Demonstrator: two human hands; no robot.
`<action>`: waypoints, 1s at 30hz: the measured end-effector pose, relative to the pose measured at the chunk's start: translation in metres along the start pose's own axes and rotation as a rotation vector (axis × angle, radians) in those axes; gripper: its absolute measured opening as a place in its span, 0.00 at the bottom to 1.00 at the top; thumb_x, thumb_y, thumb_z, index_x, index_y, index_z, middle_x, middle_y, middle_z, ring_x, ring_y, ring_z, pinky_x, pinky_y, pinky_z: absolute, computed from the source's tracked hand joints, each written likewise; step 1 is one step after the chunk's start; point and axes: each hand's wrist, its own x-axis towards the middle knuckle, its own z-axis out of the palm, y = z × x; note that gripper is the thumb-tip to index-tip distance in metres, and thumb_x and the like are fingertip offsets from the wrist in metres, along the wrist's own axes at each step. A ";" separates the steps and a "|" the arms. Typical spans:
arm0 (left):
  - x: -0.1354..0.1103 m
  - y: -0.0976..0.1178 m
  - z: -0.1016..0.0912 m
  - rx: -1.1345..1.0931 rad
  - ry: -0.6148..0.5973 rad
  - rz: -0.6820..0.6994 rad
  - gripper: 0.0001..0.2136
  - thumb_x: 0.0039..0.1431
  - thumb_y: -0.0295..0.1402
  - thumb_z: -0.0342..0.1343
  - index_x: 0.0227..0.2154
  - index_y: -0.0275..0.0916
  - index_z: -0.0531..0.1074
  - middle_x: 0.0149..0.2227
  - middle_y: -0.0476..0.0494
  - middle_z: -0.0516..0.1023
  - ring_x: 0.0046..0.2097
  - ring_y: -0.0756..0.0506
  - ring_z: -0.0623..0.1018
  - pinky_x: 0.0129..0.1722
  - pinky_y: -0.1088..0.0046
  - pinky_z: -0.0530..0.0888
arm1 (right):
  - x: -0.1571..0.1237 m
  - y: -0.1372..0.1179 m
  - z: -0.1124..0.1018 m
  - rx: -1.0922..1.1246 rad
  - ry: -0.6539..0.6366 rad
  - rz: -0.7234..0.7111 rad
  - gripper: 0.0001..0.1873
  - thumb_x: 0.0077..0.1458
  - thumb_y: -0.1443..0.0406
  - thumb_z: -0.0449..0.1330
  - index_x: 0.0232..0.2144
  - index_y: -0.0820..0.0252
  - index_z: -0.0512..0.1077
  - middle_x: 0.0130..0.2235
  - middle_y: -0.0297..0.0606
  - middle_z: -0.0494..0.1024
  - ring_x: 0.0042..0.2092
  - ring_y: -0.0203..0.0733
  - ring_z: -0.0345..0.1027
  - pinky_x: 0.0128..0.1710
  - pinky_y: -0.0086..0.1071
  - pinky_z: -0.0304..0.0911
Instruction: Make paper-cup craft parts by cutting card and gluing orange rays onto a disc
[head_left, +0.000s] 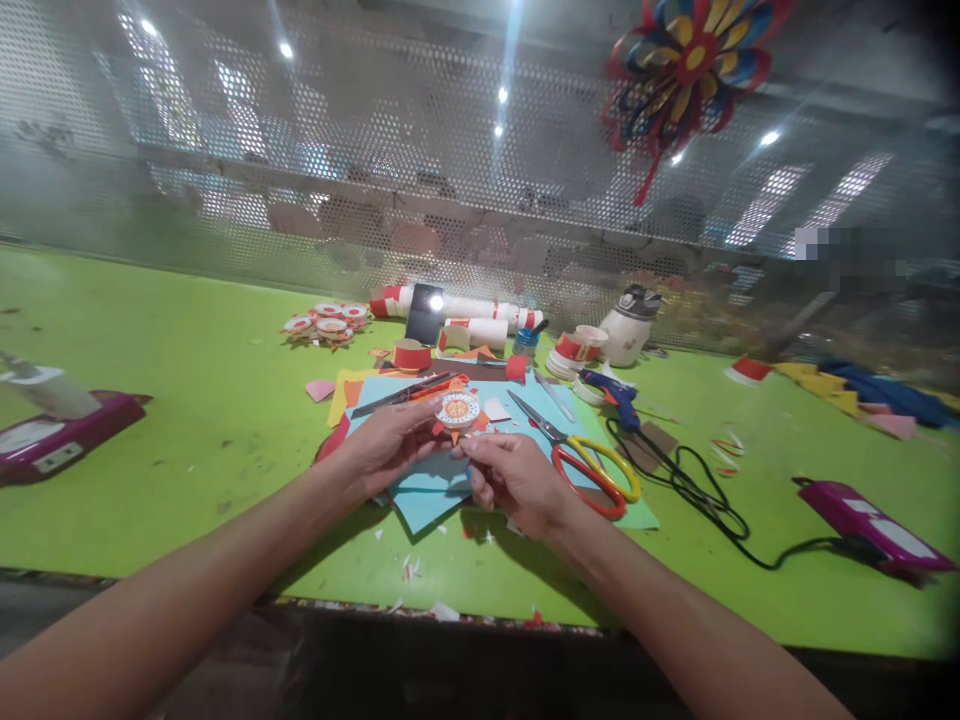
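Note:
Above the blue paper sheets, a round white paper ornament with an orange centre pattern and small orange and red points around its rim is held between my hands. My left hand grips it by its left edge. The fingertips of my right hand pinch at its lower edge, on one of the orange points. To the right of my right hand lie large scissors with one red and one yellow handle, blades apart. Behind the ornament rest dark-bladed scissors with orange handles.
Several similar ornaments sit at the back left. White and red paper tubes, a bottle and a blue glue gun stand or lie behind. A black cord runs to a purple power strip; another strip is left.

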 end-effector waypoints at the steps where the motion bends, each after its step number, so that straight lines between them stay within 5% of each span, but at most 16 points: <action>1: 0.000 0.000 -0.001 0.008 -0.005 0.005 0.06 0.58 0.25 0.55 0.33 0.30 0.77 0.30 0.40 0.80 0.29 0.50 0.78 0.30 0.80 0.77 | -0.001 0.000 0.001 -0.003 0.006 0.001 0.15 0.45 0.56 0.66 0.23 0.64 0.73 0.14 0.27 0.68 0.15 0.26 0.56 0.14 0.21 0.52; 11: -0.002 -0.004 0.000 0.103 -0.102 0.083 0.08 0.56 0.31 0.59 0.32 0.29 0.77 0.28 0.40 0.79 0.28 0.51 0.77 0.31 0.79 0.77 | 0.000 0.002 0.004 -0.040 0.043 0.005 0.19 0.44 0.53 0.68 0.22 0.64 0.72 0.14 0.28 0.68 0.15 0.26 0.57 0.14 0.21 0.52; 23: 0.003 0.000 -0.002 -0.018 0.053 -0.043 0.07 0.60 0.26 0.54 0.33 0.28 0.77 0.32 0.37 0.81 0.30 0.49 0.80 0.31 0.78 0.79 | -0.003 0.000 0.004 -0.135 0.081 -0.031 0.18 0.47 0.52 0.63 0.24 0.63 0.72 0.15 0.29 0.67 0.16 0.29 0.56 0.15 0.24 0.51; 30: 0.000 0.001 0.000 0.045 0.044 -0.050 0.07 0.59 0.26 0.55 0.33 0.29 0.76 0.32 0.36 0.81 0.29 0.48 0.80 0.31 0.75 0.79 | -0.006 -0.021 -0.013 -0.395 0.404 -0.455 0.11 0.49 0.62 0.61 0.19 0.60 0.68 0.18 0.27 0.63 0.22 0.32 0.55 0.24 0.28 0.54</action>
